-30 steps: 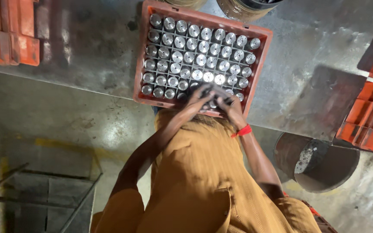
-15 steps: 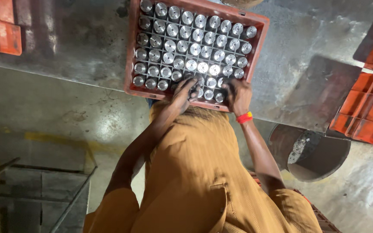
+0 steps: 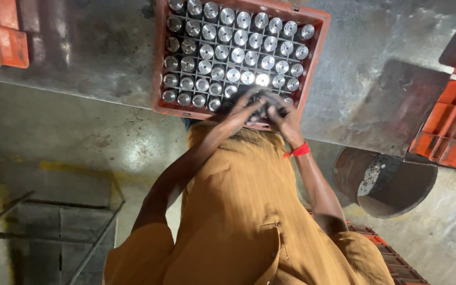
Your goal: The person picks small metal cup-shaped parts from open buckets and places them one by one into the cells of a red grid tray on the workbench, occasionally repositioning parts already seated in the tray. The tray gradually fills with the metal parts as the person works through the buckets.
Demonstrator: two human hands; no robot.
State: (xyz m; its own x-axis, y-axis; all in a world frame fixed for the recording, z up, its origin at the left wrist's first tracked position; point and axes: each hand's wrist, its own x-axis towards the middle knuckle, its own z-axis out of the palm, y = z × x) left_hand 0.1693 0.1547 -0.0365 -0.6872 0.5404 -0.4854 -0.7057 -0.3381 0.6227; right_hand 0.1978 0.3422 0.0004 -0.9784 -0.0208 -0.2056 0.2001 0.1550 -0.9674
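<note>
At the upper left edge of the frame stand stacked orange crates (image 3: 1, 34) on a grey metal worktop (image 3: 91, 47), and below them, at the lower left, a dark wire frame (image 3: 54, 232) sits on the concrete floor. In the upper middle, a red compartment crate (image 3: 160, 63) rests on the worktop, its grid cells filled with upright shiny metal cylinders (image 3: 222, 55). At the crate's near right corner the left hand (image 3: 246, 108) and the right hand (image 3: 283, 113) meet, touching each other over the last cells; their fingers (image 3: 259, 100) are curled together around something small and dark, though I cannot tell what they grip. A red band (image 3: 297, 151) circles the right wrist, and an ochre shirt (image 3: 244, 211) fills the lower middle. To the right, a round metal bucket (image 3: 391, 182) sits low, and more orange crates (image 3: 449, 126) line the right edge.
</note>
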